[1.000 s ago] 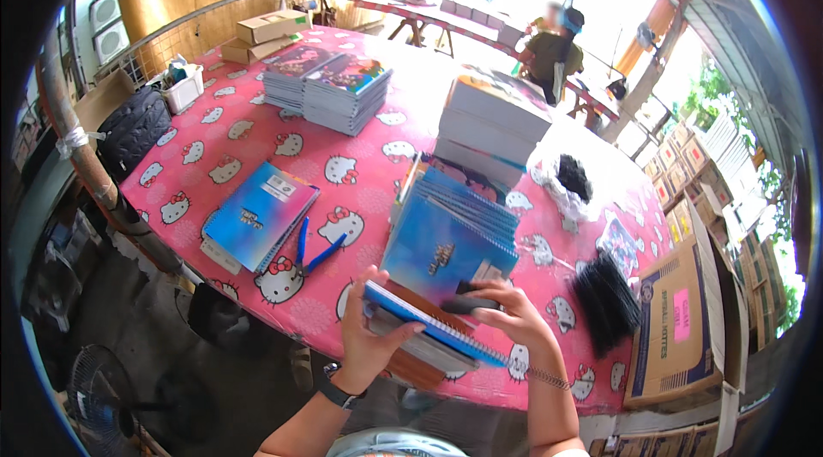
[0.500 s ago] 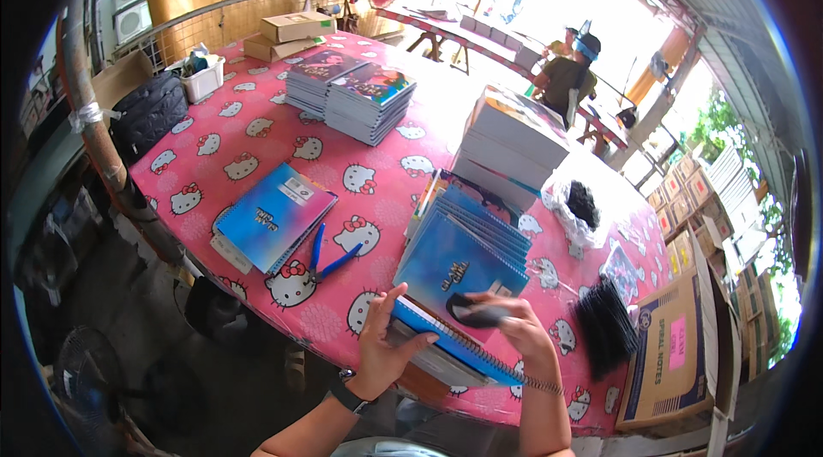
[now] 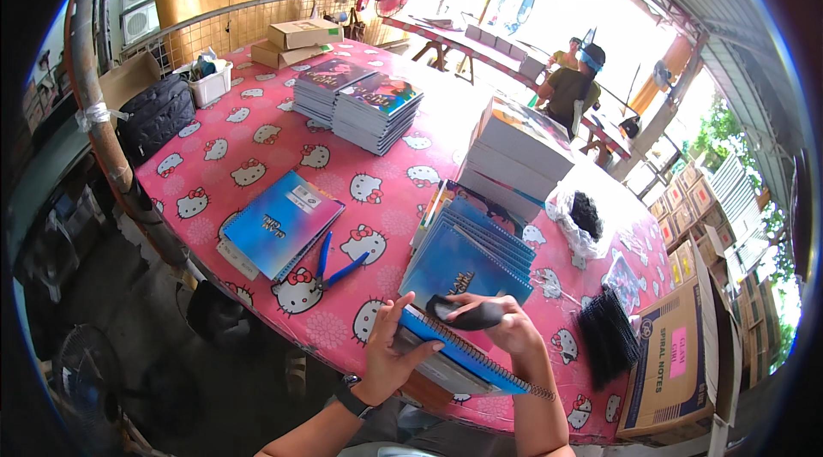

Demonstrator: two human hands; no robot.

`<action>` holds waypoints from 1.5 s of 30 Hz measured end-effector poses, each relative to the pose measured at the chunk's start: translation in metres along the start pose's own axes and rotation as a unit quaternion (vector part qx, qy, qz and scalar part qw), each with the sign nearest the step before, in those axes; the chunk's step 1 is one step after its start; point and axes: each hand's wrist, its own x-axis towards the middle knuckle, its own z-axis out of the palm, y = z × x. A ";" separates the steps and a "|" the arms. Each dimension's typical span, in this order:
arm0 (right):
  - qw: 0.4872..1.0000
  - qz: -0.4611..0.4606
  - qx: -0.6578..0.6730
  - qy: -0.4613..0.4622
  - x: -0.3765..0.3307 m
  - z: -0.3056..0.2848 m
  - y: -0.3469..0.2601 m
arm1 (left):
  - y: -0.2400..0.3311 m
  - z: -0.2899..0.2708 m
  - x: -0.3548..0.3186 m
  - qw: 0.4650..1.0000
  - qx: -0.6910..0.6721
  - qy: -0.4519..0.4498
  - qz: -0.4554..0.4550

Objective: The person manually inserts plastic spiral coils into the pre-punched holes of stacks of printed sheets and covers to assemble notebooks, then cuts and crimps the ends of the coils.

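Observation:
My left hand (image 3: 386,361) grips a blue notebook (image 3: 513,382) by its left end, thumb on one side and fingers on the other. The notebook is tilted at the table's near edge, with its dark spiral coil (image 3: 480,356) upward and a loose coil end sticking out at the right. In my right hand (image 3: 513,327) is a dark rounded object (image 3: 476,315), held against or just over the coil's left part; its exact kind is unclear. Just beyond lies a fanned stack of blue spiral notebooks (image 3: 467,260), partly hidden by my hands.
Blue-handled pliers (image 3: 324,271) lie beside more blue notebooks (image 3: 283,225) at left. Tall book stacks (image 3: 514,153) stand behind. On the right are a bundle of black coils (image 3: 607,337), a plastic bag (image 3: 576,219) and a carton (image 3: 669,371). Another person (image 3: 570,93) sits far back.
My right hand has slid the dark object leftward along the coil, nearer my left hand. My left hand keeps its grip on the notebook. The whole view has shifted slightly.

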 end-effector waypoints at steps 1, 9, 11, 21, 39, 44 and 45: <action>0.987 0.067 -0.148 0.016 0.004 0.003 -0.004 | -0.001 0.000 0.000 1.000 0.001 0.003 -0.001; 0.947 0.133 -0.282 0.076 0.001 0.015 -0.009 | 0.000 -0.005 -0.003 1.000 0.003 0.005 -0.010; 0.906 0.093 -0.393 0.123 -0.017 0.015 -0.011 | 0.009 -0.012 0.003 1.000 0.018 0.002 -0.009; 0.611 0.145 -0.682 0.375 -0.213 -0.004 -0.014 | 0.053 0.003 0.035 0.989 -0.058 -0.126 0.039; 0.714 -0.181 -0.575 0.356 -0.080 0.119 -0.067 | 0.104 0.042 0.015 0.957 0.000 -0.204 0.208; 0.696 -0.164 -0.619 0.324 -0.075 0.113 -0.072 | 0.101 0.044 0.013 0.965 0.045 -0.158 0.206; 0.694 -0.165 -0.620 0.326 -0.072 0.113 -0.071 | 0.099 0.045 0.013 0.964 0.067 -0.142 0.215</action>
